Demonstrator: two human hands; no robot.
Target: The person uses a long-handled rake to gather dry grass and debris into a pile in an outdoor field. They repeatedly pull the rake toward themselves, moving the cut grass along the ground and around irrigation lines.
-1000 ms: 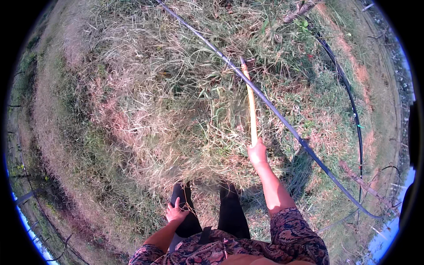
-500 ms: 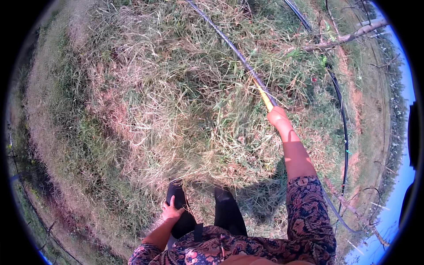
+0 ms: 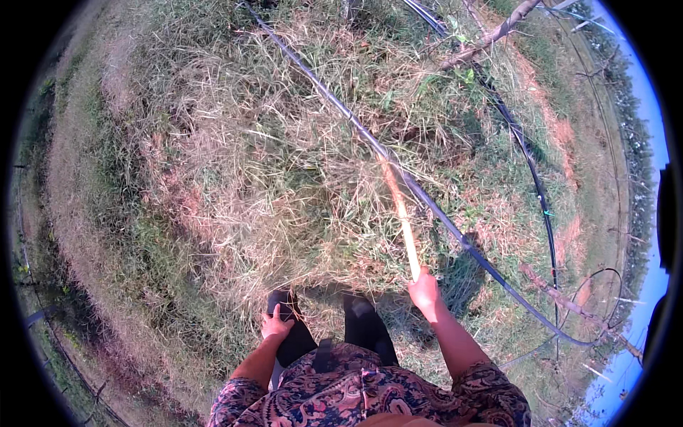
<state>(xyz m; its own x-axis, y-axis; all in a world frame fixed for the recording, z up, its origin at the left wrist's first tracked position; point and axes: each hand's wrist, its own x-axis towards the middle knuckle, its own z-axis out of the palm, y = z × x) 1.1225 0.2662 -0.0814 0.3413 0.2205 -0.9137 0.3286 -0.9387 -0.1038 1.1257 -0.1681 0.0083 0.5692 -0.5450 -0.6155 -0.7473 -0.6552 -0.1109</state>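
Note:
My right hand [image 3: 425, 292] is closed around the near end of a pale yellow, stick-like handle [image 3: 406, 231]. The handle slants away up to a dark hose [image 3: 334, 101], and its far end is lost among the grass there, so the kind of tool cannot be made out. That hose stretches diagonally over the cut grass [image 3: 284, 192], from the far left to the lower right. My left hand [image 3: 274, 325] rests on my left knee in black trousers, fingers spread, holding nothing.
A second dark hose [image 3: 530, 160] curves along the right over grass and reddish soil. Bare branches stick out at the upper right [image 3: 498, 32] and lower right [image 3: 569, 302]. Taller dry grass [image 3: 85, 213] stands on the left.
My right hand has drawn back toward my body, pulling the handle nearer and slightly left. In view, the hoses and branches have shifted left. My left hand stays on the knee.

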